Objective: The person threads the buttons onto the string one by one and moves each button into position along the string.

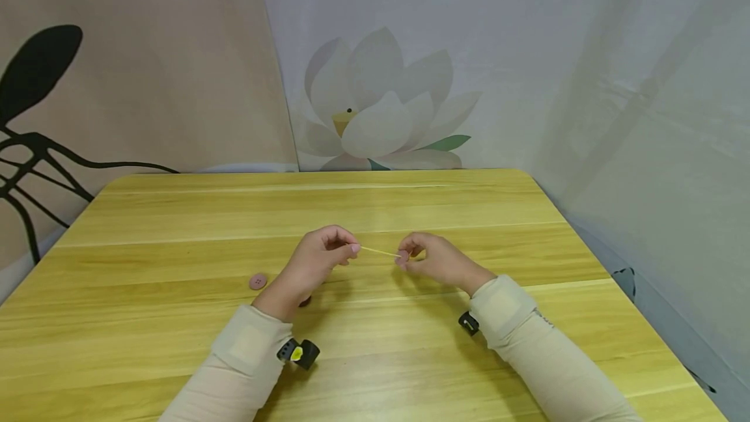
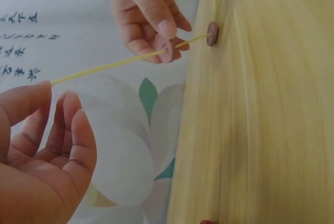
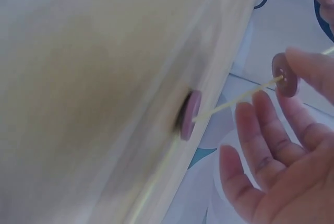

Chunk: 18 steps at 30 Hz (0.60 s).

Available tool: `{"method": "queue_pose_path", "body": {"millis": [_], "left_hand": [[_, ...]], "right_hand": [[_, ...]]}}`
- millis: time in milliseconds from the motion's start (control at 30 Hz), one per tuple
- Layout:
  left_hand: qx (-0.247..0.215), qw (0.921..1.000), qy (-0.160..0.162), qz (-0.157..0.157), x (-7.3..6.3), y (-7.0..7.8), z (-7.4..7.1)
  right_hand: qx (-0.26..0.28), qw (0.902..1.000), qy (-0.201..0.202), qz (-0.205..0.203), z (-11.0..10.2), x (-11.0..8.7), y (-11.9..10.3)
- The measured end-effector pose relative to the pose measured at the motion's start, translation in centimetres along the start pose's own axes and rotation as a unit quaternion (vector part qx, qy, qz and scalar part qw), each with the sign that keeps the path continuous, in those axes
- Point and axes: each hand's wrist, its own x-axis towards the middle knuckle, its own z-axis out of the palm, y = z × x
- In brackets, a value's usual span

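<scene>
A yellow string (image 1: 379,251) runs taut between the two hands above the table. My left hand (image 1: 323,249) pinches it between thumb and forefinger, with the other fingers loosely bent in the left wrist view. A pink button (image 2: 164,49) is threaded on the string, and my right hand (image 1: 439,259) pinches its edge with thumb and forefinger. Beyond it the string passes through a second button (image 3: 191,115), which is close to the tabletop in the right wrist view. From there the string trails on along the wood.
The wooden table (image 1: 375,370) carries another pink button (image 1: 258,281) left of the left forearm. A dark reddish button (image 1: 305,301) shows partly behind the left wrist. A printed cloth backdrop (image 1: 381,83) hangs behind the table.
</scene>
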Motion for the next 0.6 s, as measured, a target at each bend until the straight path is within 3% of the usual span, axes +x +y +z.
{"method": "queue_pose_path", "body": {"millis": [600], "left_hand": [[0.001, 1.0000, -0.003, 0.002, -0.2, 0.2, -0.1]], "right_hand": [[-0.046, 0.9988, -0.011, 0.007, -0.3, 0.6, 1.1]]}}
